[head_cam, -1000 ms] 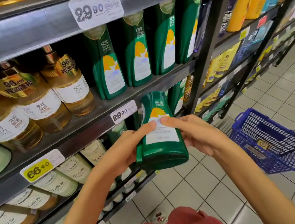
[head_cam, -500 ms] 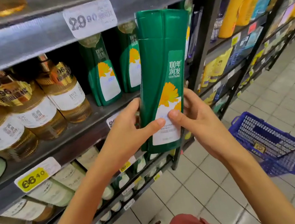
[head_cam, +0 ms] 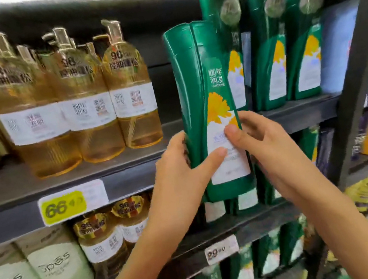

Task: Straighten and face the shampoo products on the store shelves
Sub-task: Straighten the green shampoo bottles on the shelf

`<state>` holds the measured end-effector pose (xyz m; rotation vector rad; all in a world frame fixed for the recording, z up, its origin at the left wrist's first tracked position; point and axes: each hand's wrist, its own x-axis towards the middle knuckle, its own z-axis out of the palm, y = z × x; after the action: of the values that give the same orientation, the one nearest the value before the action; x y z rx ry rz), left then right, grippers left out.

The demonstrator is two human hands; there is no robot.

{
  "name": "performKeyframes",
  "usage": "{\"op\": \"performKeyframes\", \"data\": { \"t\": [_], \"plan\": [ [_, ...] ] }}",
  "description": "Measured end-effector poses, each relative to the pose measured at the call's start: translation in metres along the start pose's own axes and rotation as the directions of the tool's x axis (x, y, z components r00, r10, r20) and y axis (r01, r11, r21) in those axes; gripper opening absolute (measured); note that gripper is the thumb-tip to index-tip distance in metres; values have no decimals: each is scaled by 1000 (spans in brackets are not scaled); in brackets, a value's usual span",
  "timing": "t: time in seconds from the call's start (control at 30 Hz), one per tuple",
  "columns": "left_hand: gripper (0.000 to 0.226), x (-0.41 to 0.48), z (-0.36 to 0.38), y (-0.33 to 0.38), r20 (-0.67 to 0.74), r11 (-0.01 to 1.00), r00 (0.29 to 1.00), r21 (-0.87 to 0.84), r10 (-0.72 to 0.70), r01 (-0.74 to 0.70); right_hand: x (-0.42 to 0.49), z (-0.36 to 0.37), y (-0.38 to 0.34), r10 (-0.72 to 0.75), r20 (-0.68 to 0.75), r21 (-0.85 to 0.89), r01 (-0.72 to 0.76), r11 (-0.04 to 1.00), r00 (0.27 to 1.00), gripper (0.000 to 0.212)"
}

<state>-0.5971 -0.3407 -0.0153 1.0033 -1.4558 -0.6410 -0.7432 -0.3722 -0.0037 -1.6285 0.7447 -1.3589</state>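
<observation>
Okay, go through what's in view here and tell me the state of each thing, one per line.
Held green shampoo: upright, label facing out, off the shelf, in both hands.
Left hand: grips its lower left edge, thumb on label.
Right hand: grips its lower right edge, thumb on label.
Shelved green shampoos: standing in a row, labels out.
Amber pump bottles: upright, labels out.

Reaching up and forward with 2 bare forearms, converging toward mid-frame. Gripping the green bottle (head_cam: pixel 196 75) low on its left side with the left hand (head_cam: pixel 179 172), thumb slanted across the front, fingers (head_cam: pixel 179 140) curled round the edge. Clasping its right side with the right hand (head_cam: pixel 261 150), thumb pressed on the front just above the left thumb, fingers wrapped behind. Holding both wrists at about the same height, apart.
</observation>
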Motion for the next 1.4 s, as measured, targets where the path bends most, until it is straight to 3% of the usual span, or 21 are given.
{"op": "performKeyframes", "data": {
  "t": [0.1, 0.3, 0.43, 0.63, 0.73, 0.83, 1.1, 1.4],
  "plan": [
    [22, 26, -5, 13, -37, 999, 999, 47, 12, -11, 27, 0, -7, 20, -11, 8, -20, 1000, 1000, 26],
    [31, 69, -7, 18, -23, 997, 999, 65, 30, -29, 71, -1, -12, 21, -17, -8, -22, 1000, 1000, 31],
    [20, 90, -6, 10, -41, 992, 994, 77, 106, -102, 92, -2, -8, -18, -16, -19, 17, 1000, 1000, 19],
    [50, 102, -7, -13, -11, 990, 995, 94, 103, -102, 103, 3, 7, -79, 19, 1, 79, 997, 997, 34],
    [67, 107, -8, -21, -10, 976, 998, 208, 62, -58, 107, 7, 12, -97, 12, -13, 97, 995, 995, 34],
    [61, 108, -6, -27, -38, 948, 997, 314, 61, -46, 109, 11, 17, -125, 14, -17, 125, 992, 992, 33],
    [48, 111, -7, -35, -30, 947, 998, 320, 52, -40, 91, 0, 32, -197, 4, -236, 192, 953, 980, 50],
    [43, 126, -7, -42, -78, 960, 996, 276, -37, 57, 66, -18, 40, -196, -95, -222, 172, 960, 976, 28]
  ]
}}
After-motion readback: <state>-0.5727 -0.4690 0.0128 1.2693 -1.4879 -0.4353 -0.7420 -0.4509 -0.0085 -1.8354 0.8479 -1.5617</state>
